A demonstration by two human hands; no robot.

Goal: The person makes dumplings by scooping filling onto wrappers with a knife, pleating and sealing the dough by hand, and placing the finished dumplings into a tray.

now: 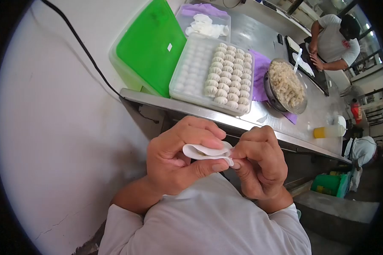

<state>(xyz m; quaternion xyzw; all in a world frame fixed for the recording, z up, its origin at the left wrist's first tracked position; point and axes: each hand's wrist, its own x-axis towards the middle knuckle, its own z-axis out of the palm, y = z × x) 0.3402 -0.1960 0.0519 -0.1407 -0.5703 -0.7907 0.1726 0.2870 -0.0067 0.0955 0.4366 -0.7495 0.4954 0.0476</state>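
Observation:
A folded white dough wrapper (pixel 206 152) is held up between my two hands, above my lap and in front of the table edge. My left hand (pixel 178 153) cups it, fingers on top and thumb below. At its right end, the thumb and fingers of my right hand (pixel 259 161) pinch the edge together. The wrapper gapes at its left end; what is inside is mostly hidden. Beyond my hands, a clear plastic tray (pixel 189 94) holds rows of pleated dumplings (pixel 223 80). To its right, a pale, lumpy filling (pixel 287 87) is heaped in a metal bowl (pixel 273 100).
A green-lidded container (pixel 151 46) leans at the left, by the wall. Behind the tray lies a box of dough wrappers (pixel 206 27). Purple cloth (pixel 259 72) sits under the bowl. A yellow-filled bottle (pixel 327 131) stands at right. Another person (pixel 334 42) works across the steel table (pixel 255 25).

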